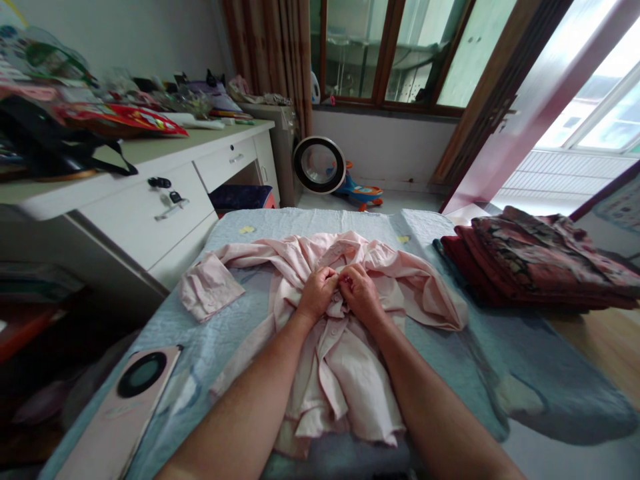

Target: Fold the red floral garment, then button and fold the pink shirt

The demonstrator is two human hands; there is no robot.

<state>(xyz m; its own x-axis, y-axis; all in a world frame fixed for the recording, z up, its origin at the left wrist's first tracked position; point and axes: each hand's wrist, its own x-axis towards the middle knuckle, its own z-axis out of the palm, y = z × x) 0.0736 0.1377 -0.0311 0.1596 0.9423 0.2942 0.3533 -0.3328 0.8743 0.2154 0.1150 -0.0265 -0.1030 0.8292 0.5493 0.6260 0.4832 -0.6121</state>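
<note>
A pale pink button-up shirt [360, 373] lies spread and rumpled in front of me, sleeves out to both sides and hem towards me. My left hand [319, 292] pinches the fabric at the front placket, below the collar. Close beside it, my right hand [359, 290] is also closed on the placket, fingertips nearly meeting the left ones. What exactly sits between the fingertips is hidden. Just below the hands, a few buttons show on the placket. The left cuff [210, 288] lies folded over flat on the light blue cover [260, 223].
A pink phone [125, 413] with a round black camera lies at the left edge. Folded dark red patterned blankets [545, 267] are stacked on the right. A cluttered white desk [150, 227] stands left; a round-faced appliance [320, 165] stands beyond the far edge.
</note>
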